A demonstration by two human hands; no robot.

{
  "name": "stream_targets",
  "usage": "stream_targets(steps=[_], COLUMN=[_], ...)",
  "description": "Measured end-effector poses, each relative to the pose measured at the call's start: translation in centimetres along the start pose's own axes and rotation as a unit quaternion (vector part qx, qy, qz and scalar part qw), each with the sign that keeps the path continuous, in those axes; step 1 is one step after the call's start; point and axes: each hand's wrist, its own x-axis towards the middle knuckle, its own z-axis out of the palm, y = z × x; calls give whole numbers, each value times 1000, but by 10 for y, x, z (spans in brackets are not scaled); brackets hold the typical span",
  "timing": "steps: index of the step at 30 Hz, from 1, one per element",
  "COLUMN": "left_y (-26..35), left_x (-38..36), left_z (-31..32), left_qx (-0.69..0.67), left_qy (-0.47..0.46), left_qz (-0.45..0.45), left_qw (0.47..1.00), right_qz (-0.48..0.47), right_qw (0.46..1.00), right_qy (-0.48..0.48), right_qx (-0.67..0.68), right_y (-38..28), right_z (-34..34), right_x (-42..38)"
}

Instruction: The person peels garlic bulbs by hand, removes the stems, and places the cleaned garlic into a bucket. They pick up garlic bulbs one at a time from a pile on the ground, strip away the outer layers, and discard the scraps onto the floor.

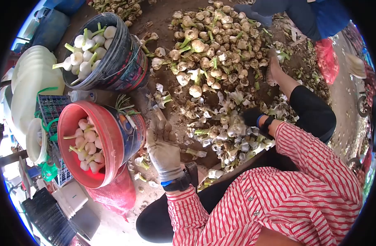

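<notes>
My left hand, in a pale work glove with dirty fingertips, is raised beside the red bucket. Its fingers point away from me, apart, with nothing visible between them. Just past the fingertips is a tan stick-like piece. My right hand, in a dark glove, reaches over the peeled garlic skins; its fingers are smeared and hidden against them. Beyond lies a big heap of unpeeled garlic bulbs. Cleaned garlic bulbs with short stems lie inside the red bucket.
A black bucket of white garlic bulbs stands at the upper left. A pink mesh sack lies below the red bucket. Crates and pale containers line the left side. Another person's leg shows at the top right, near a red bag.
</notes>
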Motion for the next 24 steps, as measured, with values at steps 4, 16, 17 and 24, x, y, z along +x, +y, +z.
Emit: stream_targets(steps=[4, 16, 17, 24], left_y=[-5, -44, -51, -105], left_x=[-4, -9, -9, -3], left_z=[-1, 7, 0, -14], left_qx=[89, 301, 308, 475], left_qy=[25, 18, 22, -82], left_qz=[-7, -51, -51, 29], left_qw=[996, 952, 950, 876], right_qz=[19, 74, 41, -142], right_qw=[963, 968, 947, 740], right_qy=[-193, 168, 197, 101], right_qx=[-188, 173, 250, 650], right_y=[46, -82, -77, -98], right_z=[19, -12, -8, -114], right_x=[3, 81, 79, -2])
